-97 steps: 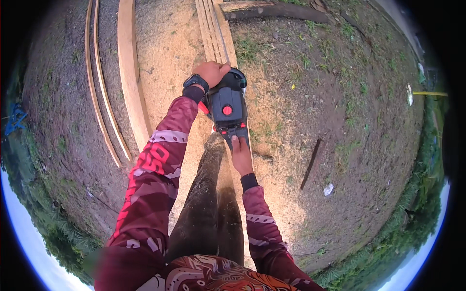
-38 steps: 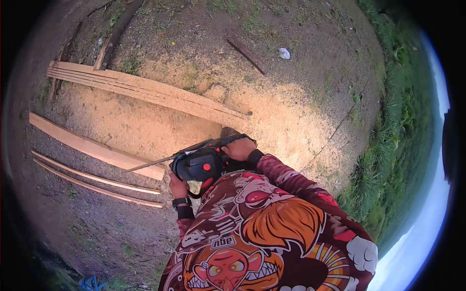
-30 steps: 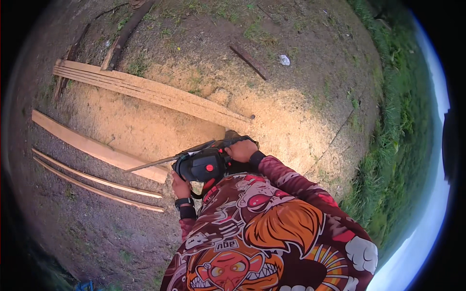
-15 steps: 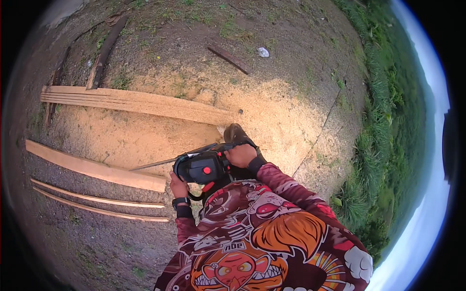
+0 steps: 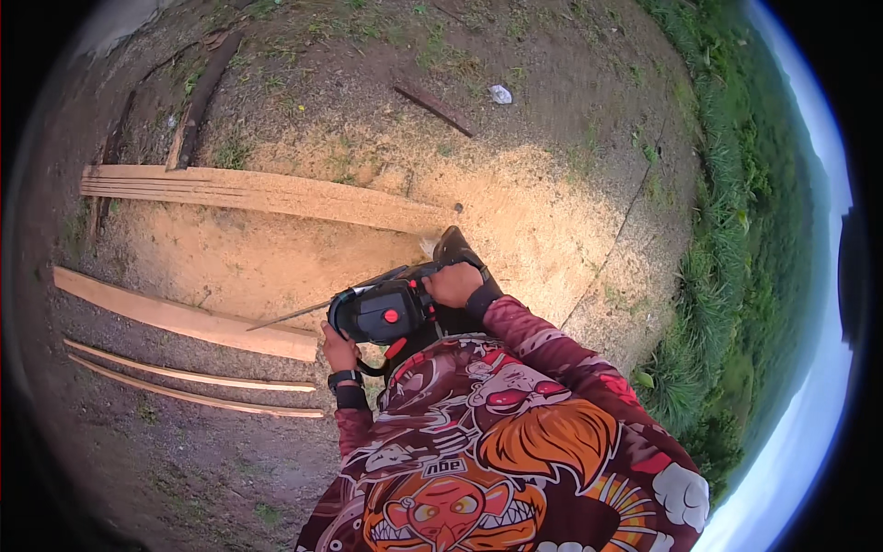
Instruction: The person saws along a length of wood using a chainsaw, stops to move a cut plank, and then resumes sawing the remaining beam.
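Note:
A black chainsaw (image 5: 375,311) with red knobs is held in front of my body, its long thin bar pointing left. The bar's tip end lies over the near edge of a wide plank (image 5: 184,317) on the ground. My right hand (image 5: 454,284) is closed on the saw's right end. At the saw's near left side, my left hand (image 5: 339,350) is curled on its dark front handle, fingers partly hidden by the body. Beyond the saw lies a thick timber (image 5: 276,198) with several lengthwise cuts at its left end. A dark boot (image 5: 455,246) stands near its right end.
Two thin wood strips (image 5: 193,375) lie nearer than the wide plank. Dark logs (image 5: 204,97) support the timber's left end. Sawdust (image 5: 543,225) covers the ground. A brown wood piece (image 5: 432,110) and a white scrap (image 5: 499,94) lie farther off. Tall grass (image 5: 713,276) grows at right.
The view has shifted very slightly. Both hands keep their hold on the chainsaw, which stays in almost the same place.

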